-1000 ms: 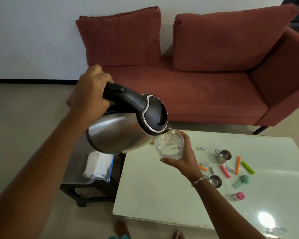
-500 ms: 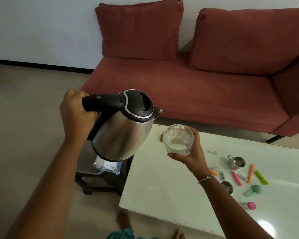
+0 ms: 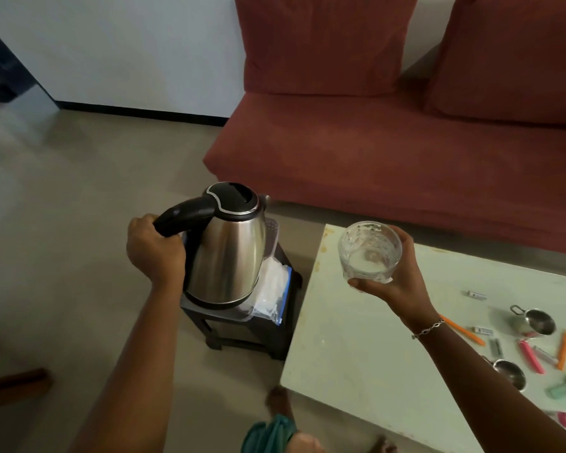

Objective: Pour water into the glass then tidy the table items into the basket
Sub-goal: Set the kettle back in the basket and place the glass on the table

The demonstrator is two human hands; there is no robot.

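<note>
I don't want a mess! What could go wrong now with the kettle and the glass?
1. The kettle, gripped by the left hand, is at a small stool with a plastic bag on it; set on the bag, it might wobble or tip.
2. The right hand holds the glass above the table corner; a tilt could spill its water.

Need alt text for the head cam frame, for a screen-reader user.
The person's left hand holds a steel kettle upright by its black handle at a small dark stool; the right hand holds a glass with some water above the corner of a pale table. Coloured clips and small metal cups lie on the table at right, a red sofa behind.
</note>
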